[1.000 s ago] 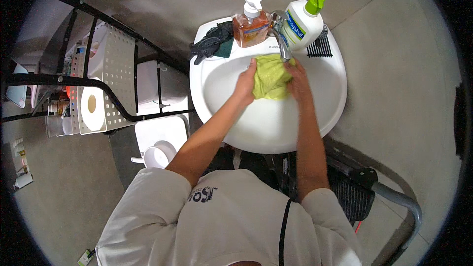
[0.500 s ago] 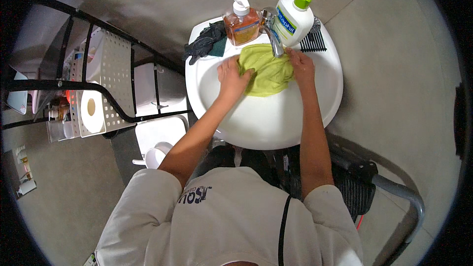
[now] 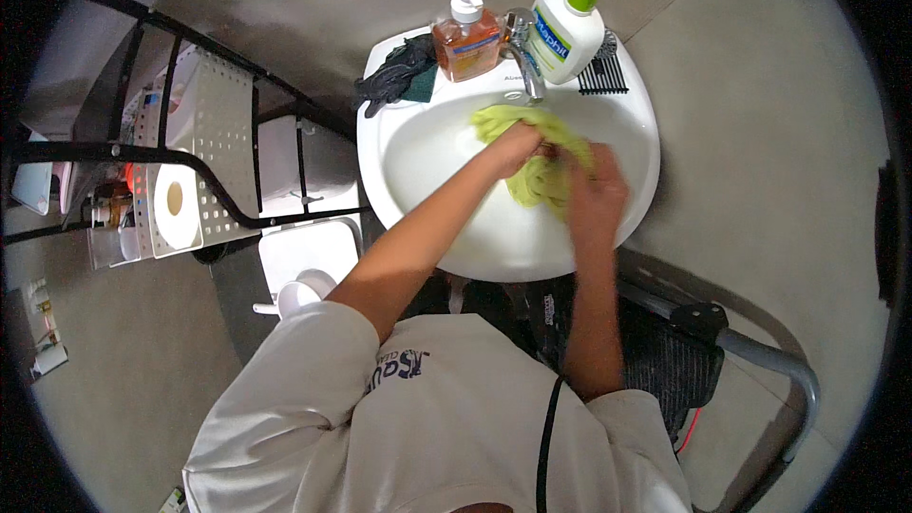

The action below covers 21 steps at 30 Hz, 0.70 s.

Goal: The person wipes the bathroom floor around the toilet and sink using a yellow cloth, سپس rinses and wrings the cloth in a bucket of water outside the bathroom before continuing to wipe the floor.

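Since both the left hand (image 3: 518, 144) and right hand (image 3: 594, 192) are bunched tight on the cloth (image 3: 532, 176), it looks soft, wet and light; grab any fold.

Right hand (image 3: 597, 192) motion-blurred; fingers of both hands buried in yellow-green cloth (image 3: 532, 157), grip unclear.

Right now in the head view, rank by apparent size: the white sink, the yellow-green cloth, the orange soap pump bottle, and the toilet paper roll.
1. White sink
2. Yellow-green cloth, partly covered by both hands
3. Orange soap pump bottle and toilet paper roll: too alike to rank.
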{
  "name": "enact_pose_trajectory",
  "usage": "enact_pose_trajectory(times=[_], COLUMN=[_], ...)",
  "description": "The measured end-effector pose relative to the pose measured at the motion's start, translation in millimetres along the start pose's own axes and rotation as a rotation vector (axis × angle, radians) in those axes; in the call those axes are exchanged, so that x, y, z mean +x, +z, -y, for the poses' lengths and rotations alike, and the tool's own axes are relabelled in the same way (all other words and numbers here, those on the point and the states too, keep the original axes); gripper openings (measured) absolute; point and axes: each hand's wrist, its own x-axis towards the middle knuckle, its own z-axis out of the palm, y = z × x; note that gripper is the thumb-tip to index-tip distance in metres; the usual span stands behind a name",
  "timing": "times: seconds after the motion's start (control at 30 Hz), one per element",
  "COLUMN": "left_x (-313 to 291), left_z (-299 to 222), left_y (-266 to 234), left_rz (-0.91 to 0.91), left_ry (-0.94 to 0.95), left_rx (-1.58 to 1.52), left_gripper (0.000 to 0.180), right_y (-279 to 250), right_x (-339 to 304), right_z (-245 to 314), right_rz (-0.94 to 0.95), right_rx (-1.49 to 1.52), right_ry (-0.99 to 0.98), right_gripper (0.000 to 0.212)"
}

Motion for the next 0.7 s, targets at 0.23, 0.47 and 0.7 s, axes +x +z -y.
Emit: enact_pose_trajectory(times=[0.23, 0.47, 0.7], left_x=[28, 61, 76], left_z=[-23, -12, 23], left_y=[-50, -36, -92], left_rz=[0.205, 0.149, 0.751], left_ry=[-0.183, -0.202, -0.176], left_rx=[0.233, -0.475, -0.634], left_gripper=[0.023, 0.018, 0.022], right_y=[-85, -126, -163], right_x=[36, 54, 72], right_z=[80, 131, 160], right_rz=[-0.120, -0.219, -0.319], right_rx=[-0.184, -0.305, 0.066], right_ry=[0.066, 0.122, -0.049], right_gripper=[0.019, 0.022, 0.032])
